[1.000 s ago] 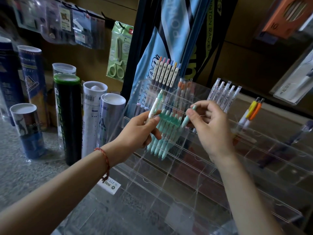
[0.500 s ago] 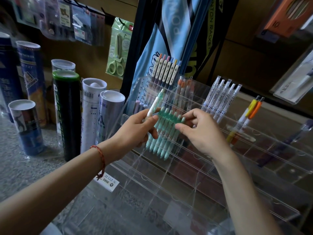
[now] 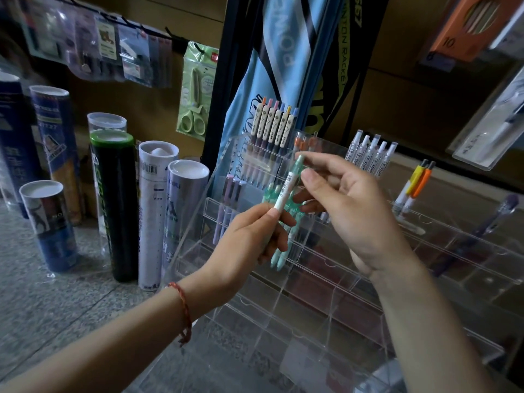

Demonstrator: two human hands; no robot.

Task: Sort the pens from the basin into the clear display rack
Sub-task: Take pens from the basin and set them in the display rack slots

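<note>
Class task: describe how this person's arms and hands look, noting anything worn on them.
Both forearms are bare: no sleeves in view, no gloves. At the wrist of the left hand sits a thin red braided cord bracelet with a short knotted tail. The right hand shows no ring, watch or band.

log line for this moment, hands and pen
left hand: grips mint pen low | right hand: pinches its top | mint pen: tilted before rack, not slotted
</note>
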